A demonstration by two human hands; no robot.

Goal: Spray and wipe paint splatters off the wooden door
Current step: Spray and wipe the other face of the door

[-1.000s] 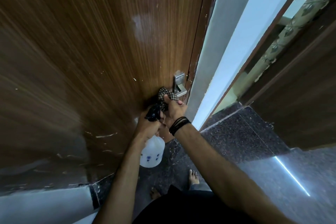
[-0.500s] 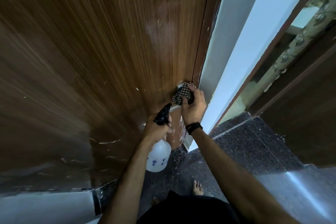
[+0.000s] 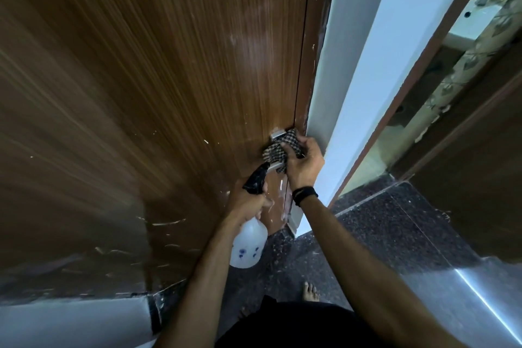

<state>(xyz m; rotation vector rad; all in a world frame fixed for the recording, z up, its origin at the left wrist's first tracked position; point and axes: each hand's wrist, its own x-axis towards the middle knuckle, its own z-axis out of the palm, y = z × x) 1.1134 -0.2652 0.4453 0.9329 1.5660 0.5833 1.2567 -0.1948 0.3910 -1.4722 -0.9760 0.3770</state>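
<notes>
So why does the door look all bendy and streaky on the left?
Head view: the wide-angle lens curves the wooden door; its left side is smeared by blur, while the checked cloth in the right hand looks sharper; a pale sheen of glare sits above the cloth.

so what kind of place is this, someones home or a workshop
Most likely a home, in a doorway. A wooden door with a metal handle meets a white wall, the floor is dark polished stone, and a patterned curtain hangs in the next room.
</notes>
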